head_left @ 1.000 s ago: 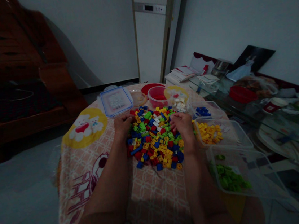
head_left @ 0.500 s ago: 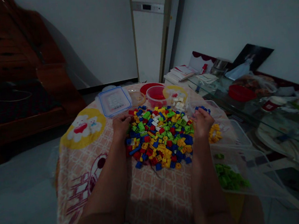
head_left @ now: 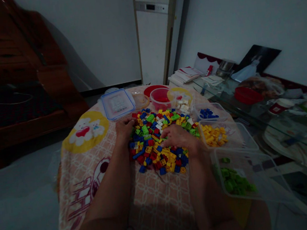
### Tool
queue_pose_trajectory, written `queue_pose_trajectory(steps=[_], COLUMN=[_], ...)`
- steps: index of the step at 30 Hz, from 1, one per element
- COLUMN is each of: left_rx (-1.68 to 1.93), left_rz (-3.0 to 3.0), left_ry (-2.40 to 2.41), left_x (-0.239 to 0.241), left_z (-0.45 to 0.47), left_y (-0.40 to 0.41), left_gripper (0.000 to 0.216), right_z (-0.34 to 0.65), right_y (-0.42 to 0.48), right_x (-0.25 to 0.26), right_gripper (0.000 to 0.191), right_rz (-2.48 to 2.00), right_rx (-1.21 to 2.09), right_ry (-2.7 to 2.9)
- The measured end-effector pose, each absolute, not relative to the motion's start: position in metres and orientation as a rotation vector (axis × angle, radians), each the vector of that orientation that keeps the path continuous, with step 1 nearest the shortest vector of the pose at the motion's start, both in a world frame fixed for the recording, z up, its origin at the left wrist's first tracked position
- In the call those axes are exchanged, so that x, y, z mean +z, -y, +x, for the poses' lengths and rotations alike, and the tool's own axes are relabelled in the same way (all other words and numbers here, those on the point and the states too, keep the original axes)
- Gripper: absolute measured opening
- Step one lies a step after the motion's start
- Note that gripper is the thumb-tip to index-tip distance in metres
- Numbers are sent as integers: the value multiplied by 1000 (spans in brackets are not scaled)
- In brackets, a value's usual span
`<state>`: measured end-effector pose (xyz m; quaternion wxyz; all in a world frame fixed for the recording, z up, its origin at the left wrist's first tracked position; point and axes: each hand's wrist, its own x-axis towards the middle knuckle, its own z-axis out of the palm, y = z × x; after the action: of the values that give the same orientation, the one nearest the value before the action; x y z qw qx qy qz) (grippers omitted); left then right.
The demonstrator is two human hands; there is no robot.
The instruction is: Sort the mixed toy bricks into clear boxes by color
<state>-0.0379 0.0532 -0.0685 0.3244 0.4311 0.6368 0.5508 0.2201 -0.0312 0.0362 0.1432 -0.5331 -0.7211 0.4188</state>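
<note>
Right fingers [head_left: 167, 131] spread loosely over mixed bricks [head_left: 150, 143], left fingers [head_left: 129, 122] curled at their edge, grip unclear.

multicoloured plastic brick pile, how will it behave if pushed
The multicoloured plastic brick pile would likely spread apart, since the pieces lie loose at odd angles. Each looks stiff and probably light, being small moulded plastic. Their mostly boxy shapes suggest they would slide or tumble rather than roll.
</note>
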Motion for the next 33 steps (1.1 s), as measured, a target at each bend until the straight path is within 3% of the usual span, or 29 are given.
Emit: queue_pose_trajectory(steps=[7, 12, 15, 24, 33], left_rx=[1444, 1439, 1436, 1432, 1437], left_rz=[1143, 1130, 1104, 1069, 1085], left_ry=[-1669, -1640, -1612, -1596, -1602], left_x=[-69, -67, -65, -59, -64], left_z=[-38, -38, -37, -35, -36], left_y=[-54, -52, -51, -49, -51], left_gripper=[21, 22, 21, 20, 22], right_z=[188, 183, 189, 219, 238], right_y=[40, 41, 36, 25, 25], right_x=[44, 43, 41, 26, 27], right_gripper=[30, 12, 4, 14, 9], right_rz=[-1693, -1765, -1741, -1521, -1509], right_rx=[581, 466, 499, 917, 1262], right_ry=[2585, 2564, 2490, 2127, 1672])
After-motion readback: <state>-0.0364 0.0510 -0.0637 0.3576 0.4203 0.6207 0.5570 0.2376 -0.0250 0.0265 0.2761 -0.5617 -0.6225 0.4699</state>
